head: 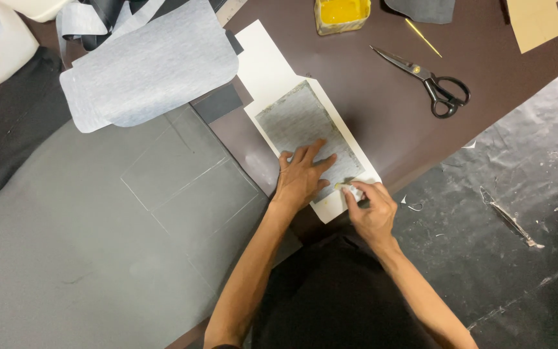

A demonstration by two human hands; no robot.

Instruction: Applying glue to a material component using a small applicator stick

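Two hands at work on a grey panel

Two bare hands meet over a grey rectangular fabric panel (303,126) lying on a white card sheet (267,61), on the dark brown surface (382,103). The right hand (372,210) has its fingers pinched shut on a small pale applicator (350,189) at the panel's near corner. The left hand (301,176) lies flat on the panel, fingers spread apart. A large grey sheet with marked lines (98,245) lies to the left. Farther off sit black-handled scissors (424,81), a thin yellow stick (423,37) and a yellow glue tub (341,14).
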